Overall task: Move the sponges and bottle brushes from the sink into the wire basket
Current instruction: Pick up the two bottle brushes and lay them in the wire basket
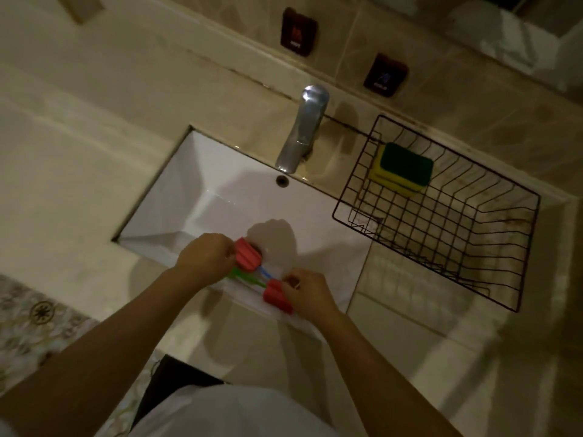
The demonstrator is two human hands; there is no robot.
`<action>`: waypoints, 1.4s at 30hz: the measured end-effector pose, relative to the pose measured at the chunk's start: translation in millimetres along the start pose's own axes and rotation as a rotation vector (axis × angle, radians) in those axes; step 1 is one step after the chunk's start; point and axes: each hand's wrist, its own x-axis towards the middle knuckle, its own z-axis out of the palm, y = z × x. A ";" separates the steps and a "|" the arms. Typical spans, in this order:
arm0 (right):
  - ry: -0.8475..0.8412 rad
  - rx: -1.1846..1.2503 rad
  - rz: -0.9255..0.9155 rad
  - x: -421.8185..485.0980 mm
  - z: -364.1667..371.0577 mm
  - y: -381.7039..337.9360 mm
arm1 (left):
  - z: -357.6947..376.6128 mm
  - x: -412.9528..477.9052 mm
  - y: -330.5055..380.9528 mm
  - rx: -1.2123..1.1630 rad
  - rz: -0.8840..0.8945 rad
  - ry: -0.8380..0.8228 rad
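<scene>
Two bottle brushes with red sponge heads lie crossed at the near edge of the white sink [202, 184]. My left hand [205, 258] grips one brush by its red head [247, 255]; a green handle [244, 277] and a blue handle [268, 274] show between my hands. My right hand [304, 290] holds the other red brush head [276, 296] at the sink's front rim. The black wire basket [441, 247] stands on the counter to the right of the sink. Yellow sponges with a green top [402, 168] are stacked in its far left corner.
A chrome faucet [303, 130] rises behind the sink, beside the basket's left edge. Two dark square plates [298, 31] sit on the tiled wall. The beige counter [410, 335] stretches in front of the basket. A patterned floor shows at the lower left.
</scene>
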 end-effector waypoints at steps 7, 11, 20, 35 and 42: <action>-0.073 -0.097 0.127 57.3 29.4 -2.4 | 30.6 20.8 -8.2 0.165 -0.020 -0.247; -0.157 -0.202 0.180 69.0 52.3 5.9 | 49.0 35.1 -6.9 0.184 0.006 -0.320; -0.143 -0.348 0.221 86.1 65.6 13.7 | 74.6 48.4 -8.2 0.277 0.039 -0.451; 0.140 -0.097 0.025 62.4 -7.0 9.7 | 11.5 22.9 -5.8 0.200 0.110 -0.192; 0.104 -0.013 -0.014 13.9 -41.3 -7.8 | -27.9 -10.7 -7.5 -0.154 0.068 -0.043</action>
